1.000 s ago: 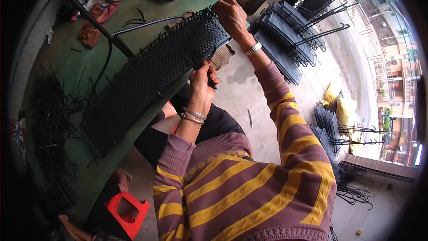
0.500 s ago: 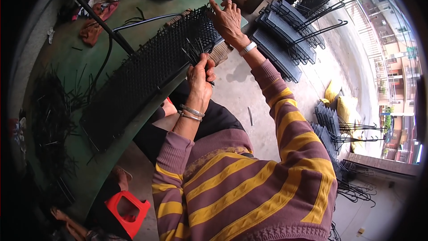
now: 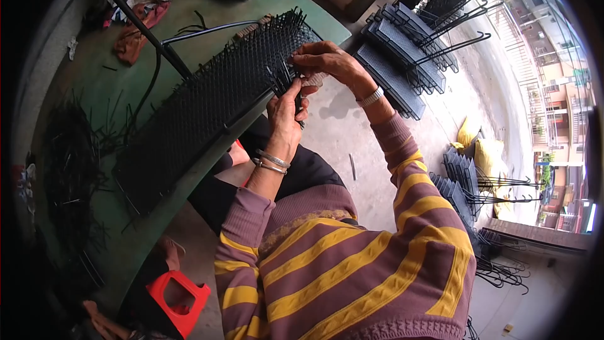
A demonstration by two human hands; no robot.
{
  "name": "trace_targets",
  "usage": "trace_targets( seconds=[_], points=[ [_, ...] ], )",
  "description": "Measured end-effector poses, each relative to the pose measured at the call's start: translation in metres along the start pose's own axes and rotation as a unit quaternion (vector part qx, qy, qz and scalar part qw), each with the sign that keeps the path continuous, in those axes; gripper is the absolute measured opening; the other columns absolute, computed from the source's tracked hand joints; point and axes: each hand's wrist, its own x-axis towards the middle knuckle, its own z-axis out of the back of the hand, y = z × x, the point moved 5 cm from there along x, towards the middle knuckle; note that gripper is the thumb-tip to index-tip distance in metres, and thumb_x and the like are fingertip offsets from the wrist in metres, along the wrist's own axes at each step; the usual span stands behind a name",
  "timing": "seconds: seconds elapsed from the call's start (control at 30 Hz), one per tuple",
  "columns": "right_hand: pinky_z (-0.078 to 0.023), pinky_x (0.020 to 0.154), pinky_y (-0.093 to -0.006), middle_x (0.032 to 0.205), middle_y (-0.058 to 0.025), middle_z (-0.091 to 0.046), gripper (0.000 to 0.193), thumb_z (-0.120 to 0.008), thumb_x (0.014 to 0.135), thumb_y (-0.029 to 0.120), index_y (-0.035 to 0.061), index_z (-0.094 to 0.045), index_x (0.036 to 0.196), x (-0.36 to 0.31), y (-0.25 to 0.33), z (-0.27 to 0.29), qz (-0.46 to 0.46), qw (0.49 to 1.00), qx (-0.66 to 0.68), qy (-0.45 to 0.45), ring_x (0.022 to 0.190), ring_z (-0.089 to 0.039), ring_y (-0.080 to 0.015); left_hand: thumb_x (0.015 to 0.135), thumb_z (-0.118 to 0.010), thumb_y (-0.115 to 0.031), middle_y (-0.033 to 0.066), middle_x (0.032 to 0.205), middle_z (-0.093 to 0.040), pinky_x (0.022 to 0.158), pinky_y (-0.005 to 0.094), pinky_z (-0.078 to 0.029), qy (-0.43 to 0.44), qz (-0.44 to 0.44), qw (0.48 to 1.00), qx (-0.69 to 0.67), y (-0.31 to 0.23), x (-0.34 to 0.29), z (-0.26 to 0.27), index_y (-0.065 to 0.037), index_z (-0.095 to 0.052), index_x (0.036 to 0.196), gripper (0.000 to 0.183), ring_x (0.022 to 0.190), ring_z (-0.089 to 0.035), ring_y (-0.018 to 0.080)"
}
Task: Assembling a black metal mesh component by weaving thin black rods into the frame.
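A bundle of thin black strips (image 3: 283, 80) is gripped in my left hand (image 3: 286, 116), the strips fanning up above the thumb. My right hand (image 3: 330, 65) has its fingers pinched together just above the bundle, close to the strip tips. Whatever is between those fingertips is too small to make out. Under and beyond both hands lies a long black mesh panel (image 3: 195, 104), set slantwise at the table's near edge. Short strip ends stick up along its far edge and thickly at its far right end.
The green table (image 3: 239, 6) also carries a heap of loose black strips (image 3: 69, 170) and a metal frame tube (image 3: 211, 30). Black hooked mesh racks (image 3: 402, 56) stand on the floor at right. A red stool (image 3: 179, 305) and another person's arm (image 3: 104, 321) are at lower left.
My right hand has come down and back from the panel's far right end to the bundle, its fingers now pinched. My left hand has stayed almost in place, still holding the strips.
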Motion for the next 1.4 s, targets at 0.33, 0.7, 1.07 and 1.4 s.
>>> trace_targets(
  seconds=[0.33,0.7,1.07,1.4],
  points=[
    [-0.052,0.062,-0.0226,0.077,-0.0080,-0.066,0.015,-0.064,0.087,0.012,-0.0024,-0.060,0.089,-0.011,0.037,0.030,0.134,0.982,-0.036,-0.124,0.067,-0.066,-0.0133,0.088,-0.065,-0.030,0.0050,0.087,-0.072,0.045,0.0231,-0.036,-0.070,0.014,0.997,-0.001,0.000,0.008,0.013,-0.014,-0.065,0.096,0.018,0.067,-0.064,0.0113],
    [-0.051,0.052,-0.0294,0.073,-0.0143,-0.065,0.003,-0.055,0.087,0.001,-0.0007,-0.054,0.086,0.022,0.033,0.062,0.267,0.863,-0.199,-0.380,0.063,-0.069,-0.0216,0.092,-0.060,-0.025,0.0065,0.086,-0.069,0.063,0.0345,-0.055,-0.074,0.044,0.996,-0.039,0.014,0.019,0.015,-0.013,-0.064,0.098,0.014,0.074,-0.065,0.0156],
    [-0.048,0.053,-0.0265,0.071,-0.0103,-0.066,0.012,-0.055,0.090,0.010,-0.0009,-0.060,0.089,0.029,0.028,0.067,0.262,0.864,-0.270,-0.335,0.065,-0.068,-0.0165,0.093,-0.058,-0.020,0.0084,0.087,-0.065,0.073,0.0446,-0.057,-0.065,0.034,0.994,-0.080,0.006,0.010,0.004,-0.010,-0.063,0.097,0.012,0.082,-0.063,0.0178],
    [-0.049,0.057,-0.0337,0.067,-0.0141,-0.064,0.013,-0.057,0.085,0.013,0.0015,-0.063,0.082,0.059,0.014,0.065,0.248,0.863,-0.315,-0.308,0.063,-0.066,-0.0256,0.091,-0.063,-0.026,-0.0032,0.061,-0.047,0.043,0.0215,-0.026,-0.017,0.038,0.996,-0.073,0.014,0.019,0.013,-0.012,-0.054,0.083,0.018,0.046,-0.037,0.0053]
  ],
)
